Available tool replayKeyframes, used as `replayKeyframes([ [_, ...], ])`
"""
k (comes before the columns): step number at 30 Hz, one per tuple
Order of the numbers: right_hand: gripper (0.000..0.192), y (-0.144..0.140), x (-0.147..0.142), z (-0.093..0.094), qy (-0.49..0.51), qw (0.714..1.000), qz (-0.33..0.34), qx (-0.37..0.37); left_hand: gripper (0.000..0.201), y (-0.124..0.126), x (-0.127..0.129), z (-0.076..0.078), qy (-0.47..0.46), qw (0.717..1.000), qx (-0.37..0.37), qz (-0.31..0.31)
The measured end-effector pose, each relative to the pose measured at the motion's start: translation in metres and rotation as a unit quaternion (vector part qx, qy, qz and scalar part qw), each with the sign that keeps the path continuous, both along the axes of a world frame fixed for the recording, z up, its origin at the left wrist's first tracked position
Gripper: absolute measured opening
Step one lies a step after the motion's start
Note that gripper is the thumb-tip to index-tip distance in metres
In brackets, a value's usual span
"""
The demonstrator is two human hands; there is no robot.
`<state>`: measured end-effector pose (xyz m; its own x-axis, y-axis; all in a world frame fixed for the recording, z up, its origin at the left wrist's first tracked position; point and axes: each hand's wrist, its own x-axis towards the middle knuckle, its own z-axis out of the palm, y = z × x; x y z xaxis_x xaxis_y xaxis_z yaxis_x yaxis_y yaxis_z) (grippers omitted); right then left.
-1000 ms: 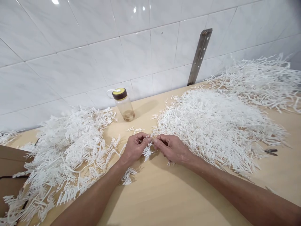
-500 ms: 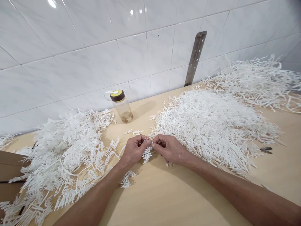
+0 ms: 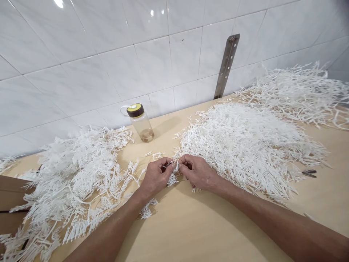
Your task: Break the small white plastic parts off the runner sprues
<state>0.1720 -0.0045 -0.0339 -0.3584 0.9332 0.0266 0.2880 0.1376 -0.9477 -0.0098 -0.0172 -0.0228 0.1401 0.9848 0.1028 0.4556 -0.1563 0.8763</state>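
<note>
My left hand pinches a small white branched plastic sprig, part of which hangs below the fingers. Close on its right, my right hand is closed with thumb and forefinger together at the sprig's tip; the exact grip is partly hidden by the fingers. Beyond my right hand spreads a large heap of small white sprigs. To the left lies another pile of longer white branched pieces. A loose sprig rests on the table below my left wrist.
A clear bottle with a dark and yellow lid stands near the tiled wall. A perforated metal bracket is upright against the wall. Small dark snips lie at the right. More white strands are heaped at the back right; a cardboard box is at the left.
My hands have parted very slightly at the fingertips, and the sprig between them has shifted and turned a little. The piles and the bottle stay in place.
</note>
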Motion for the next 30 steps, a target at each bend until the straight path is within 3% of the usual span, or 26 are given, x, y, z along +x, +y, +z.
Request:
replayKeyframes([
  [11, 0.009, -0.0003, -0.0003, -0.0011, -0.009, 1.0, -0.007, 0.007, 0.02, -0.0021, 0.0015, 0.0076, 0.079, 0.995, 0.056, 0.005],
  [18, 0.027, -0.0004, 0.0017, 0.001, 0.015, 0.999, 0.026, -0.02, 0.021, -0.0023, 0.0, 0.0039, 0.115, 0.991, 0.059, -0.024],
  [30, 0.019, 0.0002, 0.0013, 0.001, 0.009, 0.999, 0.034, -0.016, 0.027, -0.0028, -0.0005, 0.0053, 0.175, 0.981, 0.072, -0.049],
])
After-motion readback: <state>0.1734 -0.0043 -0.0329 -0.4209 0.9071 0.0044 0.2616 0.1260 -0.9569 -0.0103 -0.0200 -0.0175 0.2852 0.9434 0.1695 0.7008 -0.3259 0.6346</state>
